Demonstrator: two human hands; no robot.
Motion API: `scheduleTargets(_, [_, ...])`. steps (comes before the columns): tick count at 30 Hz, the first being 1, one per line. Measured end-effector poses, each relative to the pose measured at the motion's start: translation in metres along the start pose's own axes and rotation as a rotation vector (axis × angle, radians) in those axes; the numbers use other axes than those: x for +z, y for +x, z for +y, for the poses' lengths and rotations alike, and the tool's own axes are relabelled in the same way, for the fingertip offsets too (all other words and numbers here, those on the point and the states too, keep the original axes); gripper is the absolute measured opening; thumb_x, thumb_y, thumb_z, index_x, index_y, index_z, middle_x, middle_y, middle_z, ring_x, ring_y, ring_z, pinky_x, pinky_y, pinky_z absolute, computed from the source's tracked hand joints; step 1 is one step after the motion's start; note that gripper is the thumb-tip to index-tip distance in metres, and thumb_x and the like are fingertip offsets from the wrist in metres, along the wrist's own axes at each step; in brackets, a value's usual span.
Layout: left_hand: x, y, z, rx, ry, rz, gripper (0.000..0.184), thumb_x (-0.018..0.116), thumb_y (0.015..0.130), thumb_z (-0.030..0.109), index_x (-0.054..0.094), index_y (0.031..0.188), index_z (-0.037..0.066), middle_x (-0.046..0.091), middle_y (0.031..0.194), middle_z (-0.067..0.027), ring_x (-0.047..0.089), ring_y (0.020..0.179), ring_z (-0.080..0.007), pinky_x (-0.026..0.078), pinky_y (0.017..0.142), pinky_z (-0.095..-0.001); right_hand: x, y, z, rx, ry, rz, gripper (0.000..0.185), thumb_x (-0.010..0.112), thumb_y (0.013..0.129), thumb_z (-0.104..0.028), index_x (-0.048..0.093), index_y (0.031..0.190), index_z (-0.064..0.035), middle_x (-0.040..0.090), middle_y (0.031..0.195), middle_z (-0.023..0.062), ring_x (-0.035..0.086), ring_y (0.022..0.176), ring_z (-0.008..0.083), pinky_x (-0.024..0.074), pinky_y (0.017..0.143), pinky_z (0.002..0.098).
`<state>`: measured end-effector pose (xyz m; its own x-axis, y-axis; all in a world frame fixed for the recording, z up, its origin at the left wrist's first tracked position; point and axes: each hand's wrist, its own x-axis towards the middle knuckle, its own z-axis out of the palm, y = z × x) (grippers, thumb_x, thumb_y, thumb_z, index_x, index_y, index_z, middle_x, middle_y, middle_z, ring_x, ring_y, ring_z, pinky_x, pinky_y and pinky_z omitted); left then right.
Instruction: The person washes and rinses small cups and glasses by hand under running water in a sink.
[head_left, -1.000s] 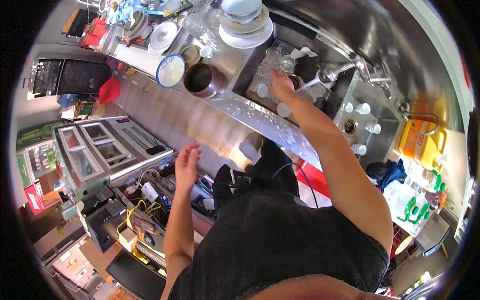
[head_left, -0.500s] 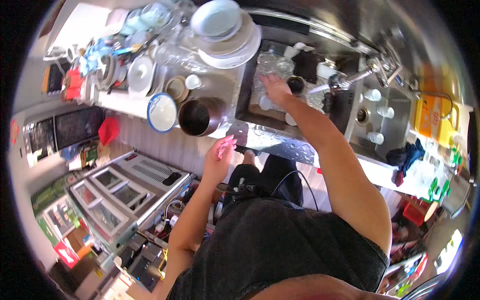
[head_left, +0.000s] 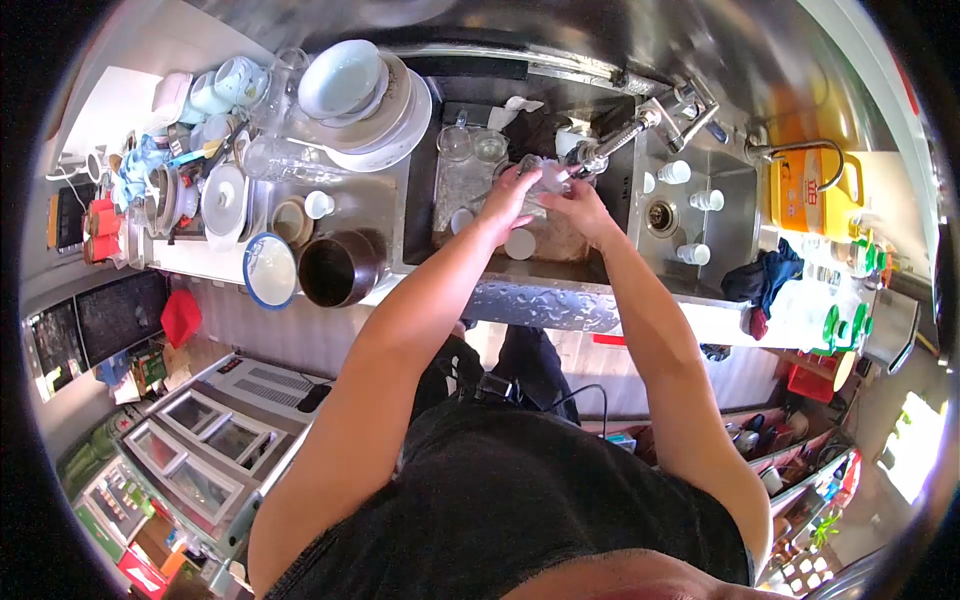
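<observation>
Both my hands are over the large left sink basin point(head_left: 424, 225), close together. My left hand point(head_left: 503, 205) and my right hand point(head_left: 580, 212) close round a clear glass point(head_left: 546, 177) from its two sides. Something pale pink shows between the fingers, but its kind is blurred. Behind my hands, more clear glasses point(head_left: 489, 146) stand in the basin. Near my left wrist are a small white cup point(head_left: 461, 220) and a round white piece point(head_left: 519, 244). The faucet point(head_left: 600, 150) hangs just right of the glass.
Left of the basin stand stacked plates and bowls point(head_left: 400, 140), a dark pot point(head_left: 338, 268), a blue-rimmed bowl point(head_left: 269, 270) and a small white cup point(head_left: 319, 205). Several white cups point(head_left: 706, 200) lie in the right basin. A yellow jug point(head_left: 815, 190) stands at the far right.
My left hand, with something pink in it, has come up from the counter's front edge into the basin. My right hand has lifted a glass, and both hands now meet round it.
</observation>
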<state>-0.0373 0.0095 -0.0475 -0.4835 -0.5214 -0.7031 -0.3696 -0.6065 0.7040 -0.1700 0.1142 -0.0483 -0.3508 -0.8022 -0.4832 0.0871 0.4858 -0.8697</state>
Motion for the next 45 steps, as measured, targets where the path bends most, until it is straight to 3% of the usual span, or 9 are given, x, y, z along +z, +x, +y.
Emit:
scheduleTargets(2, [0.002,0.011,0.000,-0.100,-0.311,-0.325,0.054,0.062,0.082,0.045,0.048,0.125,0.016,0.053,0.119,-0.0049,0.053,0.106,-0.0220,0.043,0.090,-0.0432,-0.013,0.011,0.027,-0.005,0.102,-0.018,0.044,0.071,0.079,-0.023,0.057,0.113,0.0009,0.062,0.099,0.0053,0.056,0.091,0.0122,0.0442,0.083,0.0282])
scheduleTargets(8, [0.007,0.030,-0.023,-0.088,-0.332,-0.225,0.041,0.055,0.085,0.046,0.052,0.115,0.017,0.059,0.102,-0.0023,0.058,0.086,-0.0162,0.050,0.078,-0.0385,-0.016,0.022,0.053,-0.102,-0.088,-0.100,0.057,0.071,0.074,-0.032,0.050,0.115,0.0013,0.060,0.099,0.0138,0.056,0.096,0.0245,0.0437,0.088,0.0354])
scheduleTargets(12, [0.016,0.048,-0.036,-0.193,-0.686,-0.217,0.042,0.048,0.087,0.049,0.059,0.107,0.014,0.064,0.094,-0.0002,0.061,0.078,-0.0149,0.050,0.063,-0.0308,-0.007,0.013,0.026,-0.676,-0.705,0.191,0.057,0.070,0.071,-0.036,0.052,0.112,-0.0015,0.053,0.112,0.0241,0.040,0.118,0.0372,0.0334,0.100,0.0423])
scheduleTargets(18, [0.016,0.026,-0.031,-0.423,-0.418,-0.164,0.035,0.042,0.090,0.043,0.059,0.106,0.017,0.064,0.098,-0.0041,0.062,0.081,-0.0207,0.052,0.065,-0.0343,-0.005,0.004,0.000,-0.195,-0.473,0.287,0.059,0.074,0.067,-0.052,0.060,0.095,-0.0017,0.065,0.084,0.0188,0.066,0.079,0.0319,0.0512,0.072,0.0394])
scheduleTargets(24, [0.027,0.026,-0.041,0.043,-0.505,-0.171,0.030,0.046,0.093,0.040,0.060,0.106,0.016,0.062,0.104,-0.0047,0.061,0.090,-0.0219,0.048,0.084,-0.0428,-0.004,0.008,0.000,0.050,-0.414,0.324,0.062,0.068,0.071,-0.052,0.062,0.103,-0.0002,0.067,0.085,0.0217,0.067,0.083,0.0333,0.0511,0.076,0.0401])
scheduleTargets(28, [0.026,0.017,-0.034,-0.235,-0.445,-0.315,0.040,0.056,0.087,0.049,0.062,0.108,0.016,0.064,0.098,-0.0007,0.060,0.087,-0.0198,0.045,0.086,-0.0425,0.001,0.021,0.021,0.033,-0.264,0.501,0.050,0.067,0.076,-0.029,0.055,0.114,-0.0004,0.066,0.091,0.0189,0.065,0.086,0.0294,0.0502,0.077,0.0358])
scheduleTargets(31, [0.024,0.025,-0.037,-0.205,-0.593,-0.314,0.042,0.054,0.086,0.051,0.062,0.108,0.016,0.065,0.095,-0.0014,0.061,0.087,-0.0204,0.044,0.086,-0.0437,0.023,0.024,0.029,-0.137,0.567,0.340,0.064,0.072,0.075,-0.012,0.037,0.128,-0.0067,0.054,0.103,0.0064,0.053,0.087,0.0169,0.0480,0.072,0.0320])
scheduleTargets(38, [0.032,0.007,-0.023,-0.076,-0.255,-0.081,0.062,0.044,0.085,0.064,0.048,0.123,0.015,0.062,0.107,-0.0090,0.063,0.089,-0.0197,0.045,0.084,-0.0441,0.017,0.033,0.059,0.085,0.788,0.407,0.048,0.058,0.088,-0.022,0.040,0.127,-0.0019,0.057,0.105,0.0117,0.059,0.083,0.0206,0.0499,0.068,0.0339])
scheduleTargets(45, [0.017,0.029,-0.014,-0.407,-0.225,-0.160,0.080,0.047,0.075,0.078,0.055,0.105,0.004,0.062,0.091,-0.0099,0.062,0.077,-0.0220,0.048,0.078,-0.0411,0.017,0.005,0.015,-0.094,-0.457,0.452,0.028,0.044,0.090,-0.020,0.051,0.106,0.0026,0.059,0.096,0.0294,0.056,0.091,0.0479,0.0446,0.078,0.0501])
